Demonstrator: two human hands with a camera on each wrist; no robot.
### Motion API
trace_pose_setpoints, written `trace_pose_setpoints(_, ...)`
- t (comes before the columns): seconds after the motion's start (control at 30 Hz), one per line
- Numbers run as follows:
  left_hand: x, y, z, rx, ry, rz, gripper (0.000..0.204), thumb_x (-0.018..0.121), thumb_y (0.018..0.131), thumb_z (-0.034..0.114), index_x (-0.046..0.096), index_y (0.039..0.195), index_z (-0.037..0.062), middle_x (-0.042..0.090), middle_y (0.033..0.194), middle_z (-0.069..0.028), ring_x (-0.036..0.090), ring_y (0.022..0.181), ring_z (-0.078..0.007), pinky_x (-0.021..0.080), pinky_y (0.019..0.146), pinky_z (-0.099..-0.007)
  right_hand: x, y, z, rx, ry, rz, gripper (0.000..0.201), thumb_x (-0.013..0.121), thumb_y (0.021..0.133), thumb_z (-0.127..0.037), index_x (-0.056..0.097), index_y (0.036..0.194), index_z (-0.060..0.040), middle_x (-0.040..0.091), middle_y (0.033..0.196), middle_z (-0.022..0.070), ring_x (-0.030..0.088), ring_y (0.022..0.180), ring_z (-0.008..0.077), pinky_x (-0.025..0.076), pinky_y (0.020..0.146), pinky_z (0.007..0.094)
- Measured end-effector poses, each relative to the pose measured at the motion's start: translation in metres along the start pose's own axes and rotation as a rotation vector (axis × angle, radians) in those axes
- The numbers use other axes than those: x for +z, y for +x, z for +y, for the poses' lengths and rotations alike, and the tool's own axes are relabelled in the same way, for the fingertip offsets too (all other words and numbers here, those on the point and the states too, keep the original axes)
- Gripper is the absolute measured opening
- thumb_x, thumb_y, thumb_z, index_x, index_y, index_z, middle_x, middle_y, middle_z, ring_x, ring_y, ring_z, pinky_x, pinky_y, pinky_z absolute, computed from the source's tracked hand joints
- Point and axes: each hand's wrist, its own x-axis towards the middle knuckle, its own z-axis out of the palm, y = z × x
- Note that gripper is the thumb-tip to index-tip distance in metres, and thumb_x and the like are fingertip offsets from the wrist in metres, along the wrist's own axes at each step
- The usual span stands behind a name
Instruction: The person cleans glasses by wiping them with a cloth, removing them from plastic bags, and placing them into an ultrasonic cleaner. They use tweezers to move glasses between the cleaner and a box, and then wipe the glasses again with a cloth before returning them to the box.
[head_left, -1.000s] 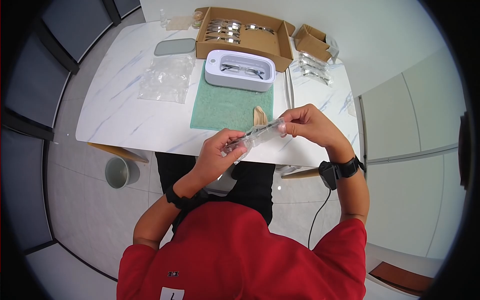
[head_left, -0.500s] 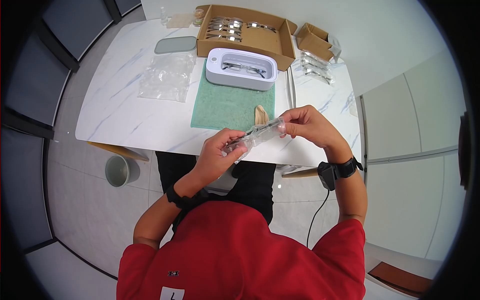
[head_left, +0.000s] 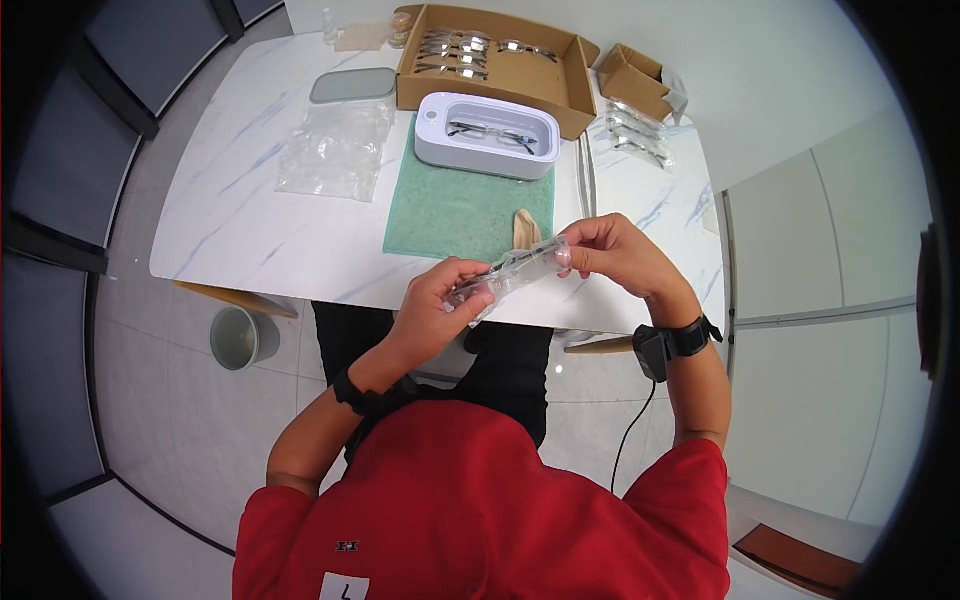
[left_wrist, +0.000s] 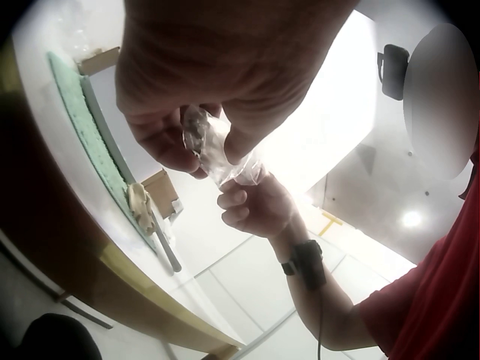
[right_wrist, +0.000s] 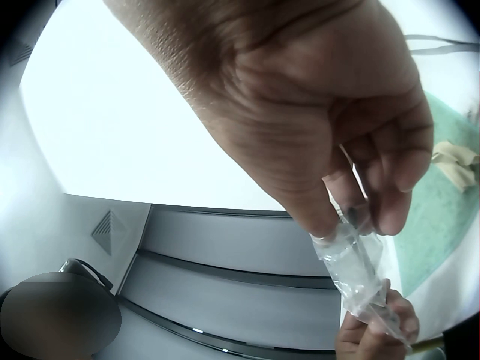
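Both hands hold a clear plastic sleeve (head_left: 528,266) above the table's front edge, and a dark, slim frame like that of eyeglasses shows through it. My left hand (head_left: 432,302) grips the sleeve's lower left end between thumb and fingers. At the upper right end, my right hand (head_left: 618,254) pinches it with thumb and fingertips. The right wrist view shows the crinkled plastic (right_wrist: 351,264) stretched between the two hands. Beyond them, a white cleaner tub (head_left: 440,150) on a green towel (head_left: 440,215) has a pair of glasses (head_left: 493,134) in its basin.
A beige cloth (head_left: 525,229) lies on the towel's near right corner. Behind the tub, a cardboard tray (head_left: 545,85) holds several glasses. Bagged glasses (head_left: 638,135) lie by a small carton (head_left: 635,80) at right. Plastic bags (head_left: 335,150) and a grey lid (head_left: 353,86) lie at left.
The head view has shifted slightly, so the tabletop things appear a little higher and further right. Both hands keep the same hold on the sleeve.
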Motion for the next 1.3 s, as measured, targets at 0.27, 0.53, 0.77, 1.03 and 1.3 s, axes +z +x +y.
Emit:
trace_pose_setpoints(0.27,-0.002,0.002,-0.007,-0.025,-0.016,-0.003,0.033,0.068,0.095,0.005,0.060,0.126,-0.0001,0.068,0.111,-0.0056,0.062,0.103,-0.0103,0.049,0.092,-0.0278,0.001,0.006,0.007,0.010,0.024,0.006,0.020,0.076,0.092,-0.024,0.074,0.093,-0.0039,0.071,0.080,0.0015,0.061,0.073,0.0075,0.047,0.066,0.0224)
trace_pose_setpoints(0.53,-0.003,0.004,-0.010,-0.046,-0.033,0.003,0.033,0.067,0.095,0.006,0.060,0.126,-0.0003,0.067,0.110,-0.0051,0.062,0.102,-0.0098,0.050,0.090,-0.0274,0.000,0.014,0.015,0.005,0.057,-0.001,0.020,0.075,0.092,-0.024,0.074,0.093,-0.0042,0.071,0.080,0.0011,0.061,0.073,0.0071,0.047,0.066,0.0225)
trace_pose_setpoints(0.77,-0.003,0.007,-0.019,-0.033,-0.081,0.057,0.031,0.071,0.093,0.009,0.063,0.122,0.0005,0.070,0.102,-0.0077,0.066,0.095,-0.0119,0.053,0.084,-0.0280,0.001,0.022,0.018,0.010,0.072,-0.010,0.020,0.075,0.092,-0.024,0.074,0.094,-0.0046,0.071,0.080,0.0005,0.061,0.072,0.0066,0.047,0.066,0.0222)
trace_pose_setpoints(1.03,-0.005,0.010,-0.030,-0.050,-0.136,0.060,0.030,0.070,0.093,0.008,0.063,0.121,-0.0004,0.070,0.102,-0.0066,0.064,0.094,-0.0098,0.052,0.083,-0.0266,0.000,0.029,0.024,0.020,0.111,-0.030,0.019,0.075,0.093,-0.021,0.074,0.100,-0.0040,0.073,0.082,0.0016,0.061,0.071,0.0060,0.046,0.066,0.0206)
trace_pose_setpoints(1.3,-0.005,0.013,-0.038,-0.061,-0.182,0.068,0.030,0.070,0.094,0.007,0.062,0.122,-0.0005,0.069,0.103,-0.0047,0.063,0.094,-0.0082,0.052,0.082,-0.0253,-0.001,0.038,0.032,0.016,0.147,-0.043,0.019,0.072,0.095,-0.022,0.074,0.099,-0.0037,0.073,0.082,0.0026,0.061,0.071,0.0062,0.047,0.066,0.0206)
